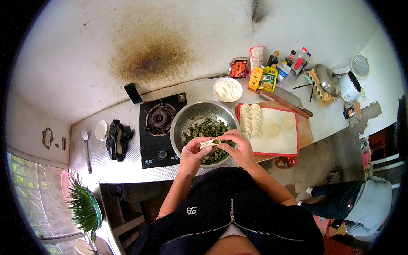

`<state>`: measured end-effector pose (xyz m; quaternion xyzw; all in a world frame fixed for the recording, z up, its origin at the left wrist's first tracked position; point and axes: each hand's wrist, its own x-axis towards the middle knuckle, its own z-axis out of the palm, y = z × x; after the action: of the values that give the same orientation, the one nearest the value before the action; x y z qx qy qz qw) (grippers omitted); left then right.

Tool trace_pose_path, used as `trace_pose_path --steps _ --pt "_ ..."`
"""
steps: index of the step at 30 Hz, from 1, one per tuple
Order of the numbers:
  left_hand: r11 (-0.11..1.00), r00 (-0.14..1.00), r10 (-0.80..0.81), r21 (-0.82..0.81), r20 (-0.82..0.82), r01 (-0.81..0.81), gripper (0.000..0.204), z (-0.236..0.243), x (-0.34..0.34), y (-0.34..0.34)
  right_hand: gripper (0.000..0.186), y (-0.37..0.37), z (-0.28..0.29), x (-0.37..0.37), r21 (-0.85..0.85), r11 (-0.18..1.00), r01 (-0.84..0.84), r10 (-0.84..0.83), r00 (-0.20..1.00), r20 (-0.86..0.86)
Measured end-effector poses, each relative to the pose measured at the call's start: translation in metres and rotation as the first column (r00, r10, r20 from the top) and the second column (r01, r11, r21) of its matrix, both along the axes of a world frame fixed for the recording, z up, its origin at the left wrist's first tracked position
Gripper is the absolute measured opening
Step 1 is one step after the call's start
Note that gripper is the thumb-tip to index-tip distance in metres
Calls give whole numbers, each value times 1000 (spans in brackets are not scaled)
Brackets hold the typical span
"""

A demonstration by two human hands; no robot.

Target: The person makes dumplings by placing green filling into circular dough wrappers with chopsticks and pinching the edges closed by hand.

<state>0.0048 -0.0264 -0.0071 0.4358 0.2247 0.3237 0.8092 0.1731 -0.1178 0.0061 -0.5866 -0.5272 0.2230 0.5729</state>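
Note:
A pale dumpling [209, 144] with a partly folded edge is pinched between the fingers of both my hands. My left hand [192, 154] closes on its left end, and my right hand [239, 149] presses the right end with thumb and fingers. Below them stands a wide steel bowl [180, 121] of chopped green filling [209, 128]. Just right of the bowl lies a red-rimmed white board [278, 146]. Finished dumplings [256, 120] line its left side in two rows, and flat round wrappers [273, 129] lie farther right.
Left of the bowl is a black gas stove [148, 144]. Behind are a bowl of white flour [227, 89], a cleaver [287, 97] and seasoning packets [267, 79]. A black phone [133, 93] leans on the wall. Another person [369, 199] is at the lower right.

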Motion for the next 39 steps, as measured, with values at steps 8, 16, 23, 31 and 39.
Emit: trace_pose_path --steps 8,16,23,31,39 --pt "999 999 3 -48 41 -1 26 5 2 -5 16 -2 -2 0 10 1000 7 -6 999 -35" --pt "999 1000 -16 -48 9 17 26 2 2 -9 10 -3 -1 -2 96 993 69 -84 982 169" --pt "1000 999 22 -9 -32 -22 26 0 0 -8 15 -4 4 0 162 985 66 -111 953 283" --pt "998 997 15 56 -77 -11 27 -3 -3 -7 18 -3 3 -1 151 988 28 -69 960 272" --pt "994 993 -1 104 -116 13 28 -1 -1 -6 13 1 8 -6 154 987 49 -96 944 315"
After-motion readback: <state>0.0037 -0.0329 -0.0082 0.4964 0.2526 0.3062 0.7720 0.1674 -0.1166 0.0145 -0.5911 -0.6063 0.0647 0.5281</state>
